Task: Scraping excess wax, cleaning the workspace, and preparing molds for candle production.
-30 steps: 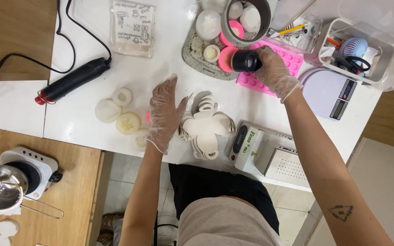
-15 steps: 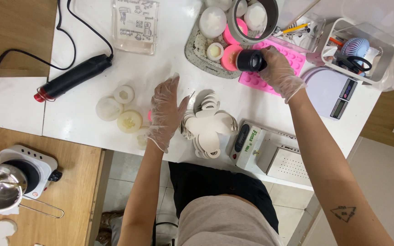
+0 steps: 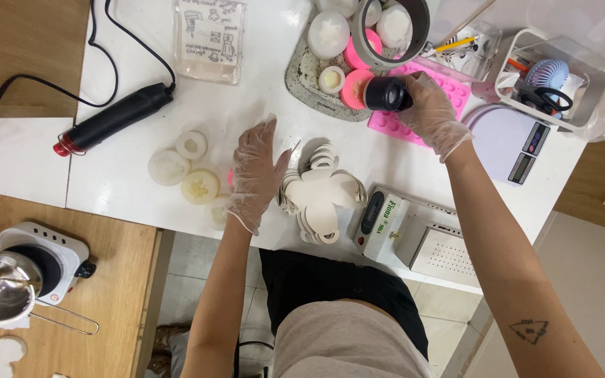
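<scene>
- Right grip (image 3: 428, 108) wraps our black bottle (image 3: 386, 93), long axis lying sideways, its end toward the pink round mould (image 3: 356, 84) just left of grip.
- Left hand (image 3: 257, 171) spread flat on worktop (image 3: 134, 189), farther off, beside white discs (image 3: 320, 192).

Head camera, straight down, close over table (image 3: 141, 189).

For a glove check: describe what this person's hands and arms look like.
Both the left hand and the right hand wear thin, clear, crinkled disposable gloves ending at the wrists. The forearms are bare, with no sleeves. The right forearm bears a small dark triangular tattoo.
</scene>
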